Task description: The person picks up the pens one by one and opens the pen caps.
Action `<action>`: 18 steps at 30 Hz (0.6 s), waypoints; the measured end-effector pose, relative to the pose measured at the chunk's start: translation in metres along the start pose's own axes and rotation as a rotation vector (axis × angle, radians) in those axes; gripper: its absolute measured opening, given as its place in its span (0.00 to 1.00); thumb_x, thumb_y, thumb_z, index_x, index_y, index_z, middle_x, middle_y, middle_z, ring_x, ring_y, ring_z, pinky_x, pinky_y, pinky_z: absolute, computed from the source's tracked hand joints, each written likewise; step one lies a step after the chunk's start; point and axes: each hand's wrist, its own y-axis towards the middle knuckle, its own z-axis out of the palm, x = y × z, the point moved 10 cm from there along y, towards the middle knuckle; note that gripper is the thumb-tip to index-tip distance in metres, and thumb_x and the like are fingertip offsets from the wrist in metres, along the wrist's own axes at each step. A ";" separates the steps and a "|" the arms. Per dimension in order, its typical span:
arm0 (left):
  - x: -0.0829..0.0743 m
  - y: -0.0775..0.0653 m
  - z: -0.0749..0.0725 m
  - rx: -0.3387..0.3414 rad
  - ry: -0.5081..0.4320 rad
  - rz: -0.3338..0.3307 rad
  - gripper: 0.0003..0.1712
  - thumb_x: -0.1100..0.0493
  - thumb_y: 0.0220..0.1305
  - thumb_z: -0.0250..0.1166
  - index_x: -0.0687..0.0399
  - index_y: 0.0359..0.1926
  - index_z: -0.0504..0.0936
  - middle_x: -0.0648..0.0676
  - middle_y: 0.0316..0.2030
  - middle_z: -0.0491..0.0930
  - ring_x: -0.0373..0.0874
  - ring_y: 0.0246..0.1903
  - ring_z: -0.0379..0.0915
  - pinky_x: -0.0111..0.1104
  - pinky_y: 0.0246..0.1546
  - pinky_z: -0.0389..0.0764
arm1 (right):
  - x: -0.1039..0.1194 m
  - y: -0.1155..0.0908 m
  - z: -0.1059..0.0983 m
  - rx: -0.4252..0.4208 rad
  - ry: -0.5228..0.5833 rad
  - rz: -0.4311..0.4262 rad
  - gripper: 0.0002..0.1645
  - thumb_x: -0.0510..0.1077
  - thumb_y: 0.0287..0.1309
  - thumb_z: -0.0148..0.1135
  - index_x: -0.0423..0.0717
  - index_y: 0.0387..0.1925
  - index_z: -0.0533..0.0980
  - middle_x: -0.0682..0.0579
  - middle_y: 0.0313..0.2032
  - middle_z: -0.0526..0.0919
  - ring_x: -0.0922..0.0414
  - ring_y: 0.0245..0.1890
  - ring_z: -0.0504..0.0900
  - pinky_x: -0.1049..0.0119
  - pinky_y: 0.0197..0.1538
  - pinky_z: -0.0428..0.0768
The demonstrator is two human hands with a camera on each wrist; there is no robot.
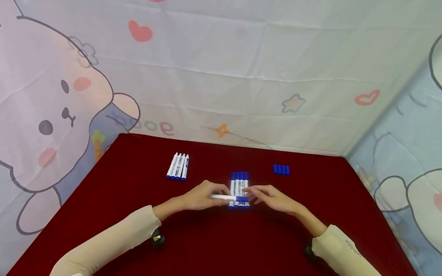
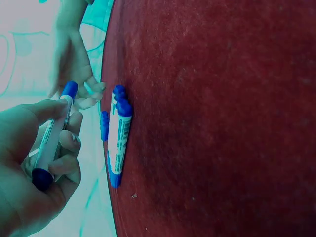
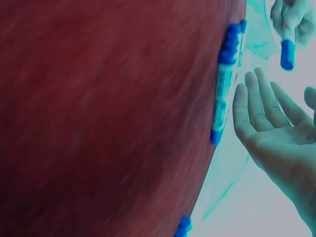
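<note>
My left hand [image 1: 202, 196] grips a white marker [image 1: 222, 197] between thumb and fingers. The marker lies sideways in the grip, its blue cap pointing toward my right hand [image 1: 276, 198]. In the left wrist view the thumb presses along the white barrel [image 2: 48, 140], close below the cap [image 2: 70, 90]. My right hand, fingers extended and spread in the right wrist view, hovers near the capped end and holds nothing. Under both hands, several capped markers [image 1: 237, 188] lie side by side on the dark red tabletop, blue caps away from me, partly covered by the held marker.
To the far left lie several white markers [image 1: 177, 166] with bare white pointed tips and blue ends. A row of several loose blue caps [image 1: 281, 169] sits at the far right. Behind the red table [image 1: 207, 245] hangs a printed cloth [image 1: 207, 76] with cartoon figures.
</note>
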 end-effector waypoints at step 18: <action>-0.018 -0.006 0.006 0.040 0.186 0.094 0.18 0.54 0.77 0.58 0.57 0.59 0.84 0.52 0.50 0.89 0.40 0.49 0.85 0.30 0.54 0.83 | 0.022 0.014 0.039 0.164 -0.112 -0.091 0.20 0.45 0.82 0.41 0.35 0.46 0.76 0.60 0.23 0.66 0.69 0.21 0.63 0.75 0.28 0.67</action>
